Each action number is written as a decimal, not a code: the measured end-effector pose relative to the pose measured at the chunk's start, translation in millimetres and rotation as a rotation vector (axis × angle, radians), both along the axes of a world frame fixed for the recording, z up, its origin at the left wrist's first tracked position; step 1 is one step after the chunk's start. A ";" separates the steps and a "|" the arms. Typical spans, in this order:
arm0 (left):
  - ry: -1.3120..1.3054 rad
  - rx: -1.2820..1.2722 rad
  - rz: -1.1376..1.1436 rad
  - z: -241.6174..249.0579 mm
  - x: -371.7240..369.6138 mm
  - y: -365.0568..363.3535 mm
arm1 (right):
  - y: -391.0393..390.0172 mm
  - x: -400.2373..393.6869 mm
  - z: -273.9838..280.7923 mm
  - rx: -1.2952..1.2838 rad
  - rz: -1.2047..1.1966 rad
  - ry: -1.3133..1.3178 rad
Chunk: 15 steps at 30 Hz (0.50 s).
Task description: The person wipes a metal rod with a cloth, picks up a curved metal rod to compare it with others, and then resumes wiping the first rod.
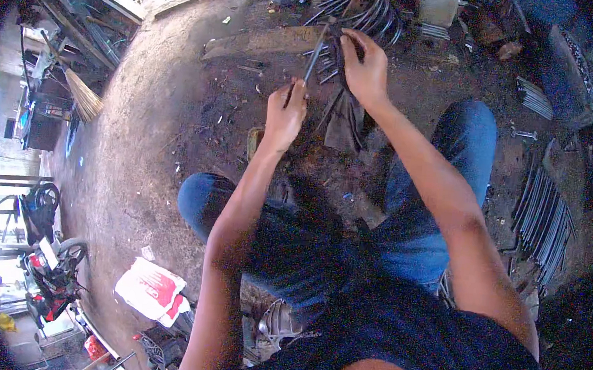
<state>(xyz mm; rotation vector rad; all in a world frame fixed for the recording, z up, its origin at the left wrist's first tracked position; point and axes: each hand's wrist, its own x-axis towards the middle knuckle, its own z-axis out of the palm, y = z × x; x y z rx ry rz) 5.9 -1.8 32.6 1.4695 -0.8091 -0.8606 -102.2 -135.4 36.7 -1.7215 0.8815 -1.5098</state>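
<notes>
Seated on the ground, knees apart — left hand [285,113] gripping a rod [315,56], right hand [364,68] just beyond and to its right. Plank [267,41] lying behind the hands. Broom [82,92] far left; bundle of rods [544,221] on the right.

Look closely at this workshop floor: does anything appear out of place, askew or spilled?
Yes. A crumpled white-and-red bag lies loose on the dirt floor, and small debris is strewn about the left hand gripping a thin metal rod.
</notes>
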 end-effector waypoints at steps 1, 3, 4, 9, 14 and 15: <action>-0.032 0.005 -0.018 2.7 -6.1 0.8 | 0.2 -1.6 6.5 -0.087 0.026 -0.006; -0.059 0.013 -0.025 2.5 -14.0 -0.3 | 6.9 -1.4 7.1 -0.199 0.029 0.025; -0.085 0.021 -0.026 5.4 -17.1 0.1 | 14.5 -0.7 7.7 -0.312 0.039 0.058; -0.008 0.032 -0.017 15.9 -13.0 5.0 | 44.4 -1.3 1.9 -0.263 0.213 0.151; 0.065 0.015 -0.041 8.5 -22.1 2.6 | 53.3 -4.3 -9.4 -0.256 0.151 0.177; -0.149 -0.028 -0.019 10.6 -22.2 1.9 | 65.4 -9.0 -9.1 -0.257 0.244 0.160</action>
